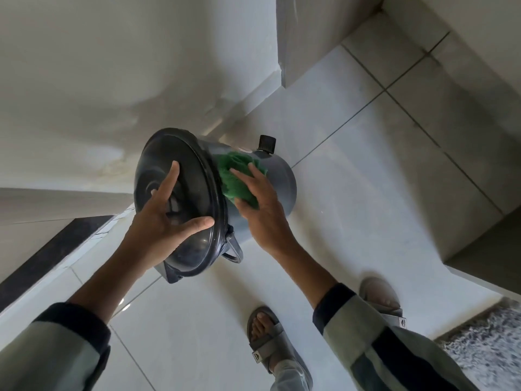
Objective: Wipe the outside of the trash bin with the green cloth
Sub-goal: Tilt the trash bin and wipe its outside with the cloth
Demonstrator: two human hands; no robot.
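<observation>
A dark grey trash bin [282, 179] with a black lid [194, 193] is tilted above the tiled floor, lid toward me. My left hand [166, 218] lies spread on the lid, fingers apart, steadying it. My right hand [262, 210] presses a green cloth [234, 173] flat against the bin's side wall, just behind the lid's rim. A black pedal knob [267, 143] sticks out at the bin's far end. A black handle [234, 249] hangs below the lid.
White wall [98, 80] stands close on the left, with a corner column [310, 38] behind. Glossy tiles [366, 179] cover the floor. My sandalled feet [267, 337] stand below, and a shaggy grey mat [490, 348] lies at the lower right.
</observation>
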